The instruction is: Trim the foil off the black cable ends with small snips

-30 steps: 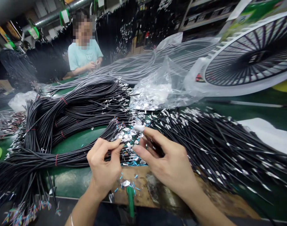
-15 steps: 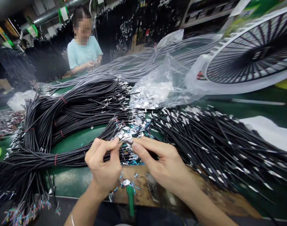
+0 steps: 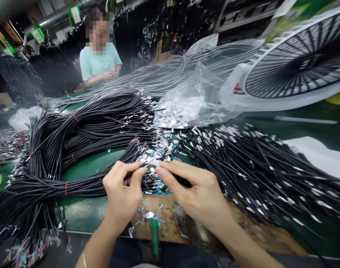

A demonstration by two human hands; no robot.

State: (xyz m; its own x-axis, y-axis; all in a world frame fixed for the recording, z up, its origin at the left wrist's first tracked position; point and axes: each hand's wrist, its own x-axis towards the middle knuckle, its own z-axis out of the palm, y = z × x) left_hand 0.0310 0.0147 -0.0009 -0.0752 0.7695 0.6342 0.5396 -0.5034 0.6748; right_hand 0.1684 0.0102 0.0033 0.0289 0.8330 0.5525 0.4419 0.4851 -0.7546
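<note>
My left hand [image 3: 124, 193] pinches the end of a thin black cable [image 3: 143, 165] between thumb and forefinger. My right hand [image 3: 193, 190] meets it from the right, its fingertips closed on a small piece of silver foil [image 3: 153, 163] at that cable end. Both hands hover over a heap of foil scraps [image 3: 154, 154] and cut wire bits on the green table [image 3: 94, 167]. A big looped bundle of black cables [image 3: 75, 141] lies to the left. A spread of foil-tipped black cables [image 3: 256, 167] lies to the right.
A clear plastic bag of foil pieces [image 3: 186, 106] sits behind the hands. Grey cables [image 3: 170, 76] stretch across the back, and a white fan guard [image 3: 295, 63] leans at the right. A person in a light blue shirt [image 3: 98, 63] works at the far side. A worn wooden patch [image 3: 170, 219] lies at the table's near edge.
My right hand has come down and left from the scrap heap with a foil piece and joined my left hand's fingertips at the cable end.
</note>
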